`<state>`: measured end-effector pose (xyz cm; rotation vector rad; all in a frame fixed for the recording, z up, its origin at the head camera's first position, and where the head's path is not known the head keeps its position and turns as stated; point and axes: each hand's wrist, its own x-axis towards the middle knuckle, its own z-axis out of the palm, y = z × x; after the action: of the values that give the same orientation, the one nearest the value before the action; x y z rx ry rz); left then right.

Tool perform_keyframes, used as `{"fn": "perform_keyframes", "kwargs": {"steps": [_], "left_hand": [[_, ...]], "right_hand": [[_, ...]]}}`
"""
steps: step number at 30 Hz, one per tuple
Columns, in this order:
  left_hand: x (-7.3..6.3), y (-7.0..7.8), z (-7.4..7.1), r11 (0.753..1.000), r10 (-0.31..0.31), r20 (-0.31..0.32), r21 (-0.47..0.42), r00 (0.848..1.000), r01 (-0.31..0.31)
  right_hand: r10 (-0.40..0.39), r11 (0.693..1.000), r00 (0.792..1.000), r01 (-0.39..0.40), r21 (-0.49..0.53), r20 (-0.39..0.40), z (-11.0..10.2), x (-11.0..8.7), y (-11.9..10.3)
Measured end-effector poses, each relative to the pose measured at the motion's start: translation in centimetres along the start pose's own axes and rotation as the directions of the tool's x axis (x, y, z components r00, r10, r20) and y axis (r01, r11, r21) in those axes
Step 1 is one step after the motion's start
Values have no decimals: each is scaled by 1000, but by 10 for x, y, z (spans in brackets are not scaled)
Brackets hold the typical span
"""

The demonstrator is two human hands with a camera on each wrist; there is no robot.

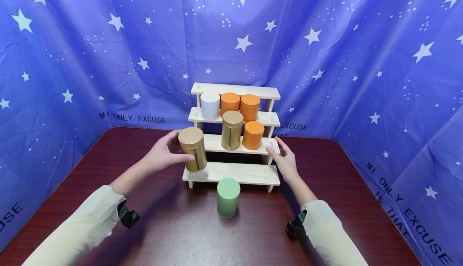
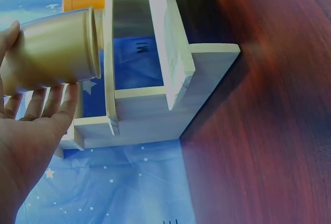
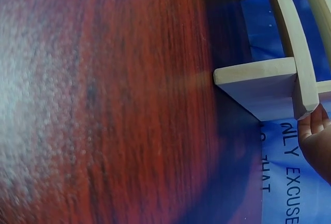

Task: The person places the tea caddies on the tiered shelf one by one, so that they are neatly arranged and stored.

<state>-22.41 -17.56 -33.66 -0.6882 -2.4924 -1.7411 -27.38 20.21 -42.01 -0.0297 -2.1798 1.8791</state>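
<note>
My left hand [image 1: 166, 153] grips a tall gold tin [image 1: 195, 153], thumb across its front and fingers round its far side. The tin leans slightly and is held up in front of the left end of a stepped wooden shelf [image 1: 231, 172]. In the left wrist view the fingers lie along the underside of the gold tin [image 2: 49, 50]. My right hand [image 1: 283, 161] holds the right end of the shelf's second step from the bottom, thumb at its front. Another gold tin [image 1: 231, 131] and an orange tin [image 1: 253, 136] stand on that step.
A white tin [image 1: 210, 107] and two orange tins, one at the middle [image 1: 229, 103], stand on the step above. In front of the shelf, a green tin [image 1: 228, 199] stands on the dark red table [image 1: 173, 234]. A blue starry cloth [image 1: 224, 33] hangs behind and at both sides.
</note>
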Motion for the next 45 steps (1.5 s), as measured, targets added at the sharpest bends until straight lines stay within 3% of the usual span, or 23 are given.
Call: {"fn": "perform_keyframes", "kwargs": {"steps": [5,10,17,26,33,45], "left_hand": [[5,1,0,1000,-12,-2,9,1000,12],[11,6,-1,1000,-21,-8,12,1000,21],[20,11,-4,999,-34,-17,20,999,35],[31,13,-3,1000,-28,-39,10,999,28],[43,12,2,999,-47,-45,9,998,47],[56,8,7,998,-54,-113,27,992,58]], "right_hand": [[18,1000,1000,-18,0,8,0,-4,-7],[41,997,999,-42,64,20,0,-9,-19],[12,996,1000,-13,90,4,0,0,0],[-12,998,1000,12,65,-3,1,1,0],[12,998,1000,-11,55,-10,1,-1,3],[3,998,1000,-3,64,-4,0,0,1]]}}
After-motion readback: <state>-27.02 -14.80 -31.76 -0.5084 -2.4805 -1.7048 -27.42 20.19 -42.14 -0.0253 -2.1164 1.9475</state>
